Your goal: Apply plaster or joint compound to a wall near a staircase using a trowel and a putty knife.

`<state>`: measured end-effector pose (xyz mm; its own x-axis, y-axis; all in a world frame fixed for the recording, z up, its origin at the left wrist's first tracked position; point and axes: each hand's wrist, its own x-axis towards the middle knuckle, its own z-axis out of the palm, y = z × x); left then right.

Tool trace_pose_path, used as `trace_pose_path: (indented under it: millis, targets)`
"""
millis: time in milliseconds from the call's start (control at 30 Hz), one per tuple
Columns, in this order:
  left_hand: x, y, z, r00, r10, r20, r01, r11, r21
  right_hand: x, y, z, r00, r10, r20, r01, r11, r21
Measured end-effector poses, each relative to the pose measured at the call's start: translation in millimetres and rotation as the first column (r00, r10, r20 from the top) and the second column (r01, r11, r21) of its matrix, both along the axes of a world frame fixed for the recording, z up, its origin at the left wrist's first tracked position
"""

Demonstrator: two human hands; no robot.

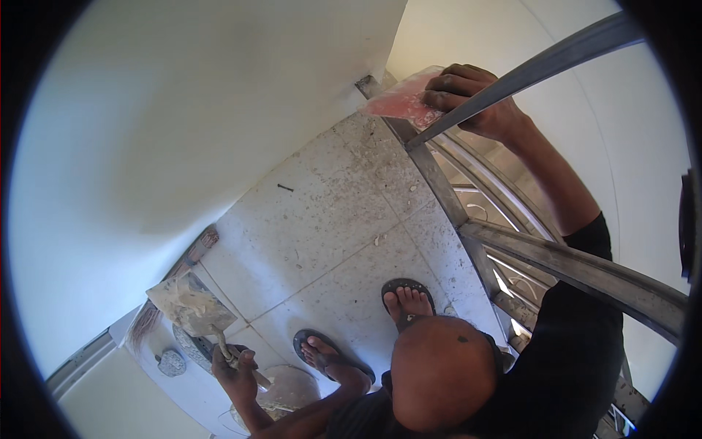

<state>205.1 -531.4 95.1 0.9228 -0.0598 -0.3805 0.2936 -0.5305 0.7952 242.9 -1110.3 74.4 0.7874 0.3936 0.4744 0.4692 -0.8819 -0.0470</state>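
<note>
My left hand [235, 369], low at the left, is closed round the handle of a trowel. The trowel's broad flat blade [191, 304] is smeared with pale plaster and points up and away. My right hand [468, 95] reaches out to the far right, past a metal bar. Its fingers are bent over a flat pinkish-red plastic spreader [402, 104] with white smears. The spreader is by the far end of the white wall [219, 88]; I cannot tell whether it touches it. Below my left hand, a bucket [292, 386] with pale residue is partly hidden by my arm.
Grey metal railings [570, 263] cross the right side, with gaps below them. Whitish tiles [322, 241] carry debris specks and a small dark nail-like piece [285, 187]. A bristled brush [203, 245] rests along the wall, near a grey stone-like lump [172, 363]. My sandalled feet [322, 353] stand on the tiles.
</note>
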Motion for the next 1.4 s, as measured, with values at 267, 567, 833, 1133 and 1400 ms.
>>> trace_pose_path:
  millis: [267,567,833,1133,1400]
  targets:
    - [-0.6,-7.5,1.2,1.0,0.011,-0.019,-0.012,0.999,-0.031,26.8,4.6,20.8,0.979,0.119,-0.167,-0.152,0.969,-0.197]
    - [-4.4,-1.8,1.3,1.0,-0.009,-0.016,0.009,1.0,-0.009,47.5,14.4,1.8,0.978,0.157,-0.137,-0.186,0.953,-0.239]
    - [-3.7,-5.0,1.4,1.0,-0.006,-0.001,0.006,1.0,0.007,45.0,10.9,-13.9,0.992,0.129,-0.003,-0.126,0.96,-0.252]
    - [-3.2,-9.1,5.5,1.0,0.003,-0.011,-0.003,0.999,-0.043,-40.4,-43.6,-55.9,0.905,-0.346,-0.248,0.386,0.418,0.823]
    - [-5.0,-6.1,5.6,0.999,-0.054,-0.007,0.054,0.999,-0.003,-41.5,-23.9,-78.4,0.886,-0.36,-0.292,0.461,0.615,0.64]
